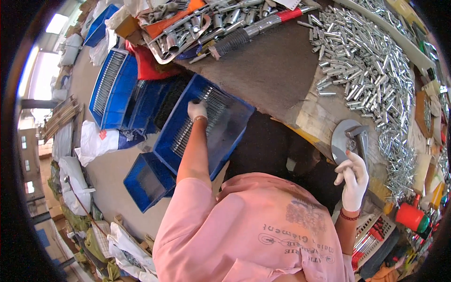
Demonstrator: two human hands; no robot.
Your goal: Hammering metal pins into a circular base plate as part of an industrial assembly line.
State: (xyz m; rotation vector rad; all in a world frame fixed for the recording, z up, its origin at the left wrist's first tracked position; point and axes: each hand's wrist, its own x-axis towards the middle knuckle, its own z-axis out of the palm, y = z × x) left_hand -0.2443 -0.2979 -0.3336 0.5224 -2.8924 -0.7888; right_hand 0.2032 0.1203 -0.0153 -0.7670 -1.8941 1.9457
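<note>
My left hand (197, 111), in a white glove, reaches into a large blue bin (230, 145). Its fingers look curled over the slim metal rods (213, 105) lying side by side there; what they hold, if anything, is hidden. My right hand (354, 181), also gloved, is raised on the right with its fingers bent but apart and nothing visible in them. Just beyond it stands a metal fixture (350, 136) with a round grey base and an upright arm. A big heap of shiny metal tubes (361, 70) covers the far right of the bench.
A smaller blue bin (145, 181) sits beside the large one. Farther left, another blue bin (108, 89) holds a row of rods. Metal parts and tools (211, 23) pile up at the back. Thin metal pins (397, 169) and a red-and-green container (413, 217) lie at right.
</note>
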